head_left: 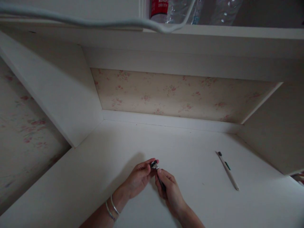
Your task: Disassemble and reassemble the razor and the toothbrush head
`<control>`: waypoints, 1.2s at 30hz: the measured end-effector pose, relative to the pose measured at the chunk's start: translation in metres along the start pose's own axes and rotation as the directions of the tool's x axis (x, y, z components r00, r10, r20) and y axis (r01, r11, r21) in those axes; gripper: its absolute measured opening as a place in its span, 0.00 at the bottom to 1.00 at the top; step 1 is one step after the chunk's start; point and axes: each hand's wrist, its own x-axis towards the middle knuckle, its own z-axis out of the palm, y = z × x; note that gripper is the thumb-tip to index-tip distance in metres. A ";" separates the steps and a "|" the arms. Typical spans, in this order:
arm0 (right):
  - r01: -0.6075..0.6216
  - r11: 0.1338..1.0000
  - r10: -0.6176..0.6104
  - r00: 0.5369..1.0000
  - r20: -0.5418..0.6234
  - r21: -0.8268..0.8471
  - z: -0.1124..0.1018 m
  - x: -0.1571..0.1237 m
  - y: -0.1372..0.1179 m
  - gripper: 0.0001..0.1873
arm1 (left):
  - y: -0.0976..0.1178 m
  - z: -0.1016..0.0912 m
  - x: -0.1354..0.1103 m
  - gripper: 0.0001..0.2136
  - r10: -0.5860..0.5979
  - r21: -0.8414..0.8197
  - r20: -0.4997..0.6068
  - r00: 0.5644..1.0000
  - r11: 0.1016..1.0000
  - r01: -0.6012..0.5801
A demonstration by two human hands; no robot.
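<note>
In front of me, both hands meet at what looks like a razor (pixel 155 166), with a small dark head, a silvery neck and a dark handle. My left hand (pixel 139 179) pinches the head between thumb and fingers. The dark handle (pixel 161 184) lies in the closed fingers of my right hand (pixel 171 190), its thumb near the neck. Fingers cover part of the head, so I cannot tell whether head and handle are joined. Two silvery bangles (pixel 111 207) circle my left wrist.
A slim white pen (pixel 228 172) with a dark end and a green clip lies to the right on the white desk (pixel 190 152). Side panels flank the desk. Overhead, a shelf (pixel 225 30) holds plastic bottles (pixel 178 12), and a pale cable (pixel 106 22) hangs across its front.
</note>
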 end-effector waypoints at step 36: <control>0.024 0.999 -0.022 0.998 -0.052 0.039 0.002 0.003 0.007 0.24 | -0.003 -0.001 0.000 0.13 -0.026 -0.055 -0.029 0.999 0.998 0.025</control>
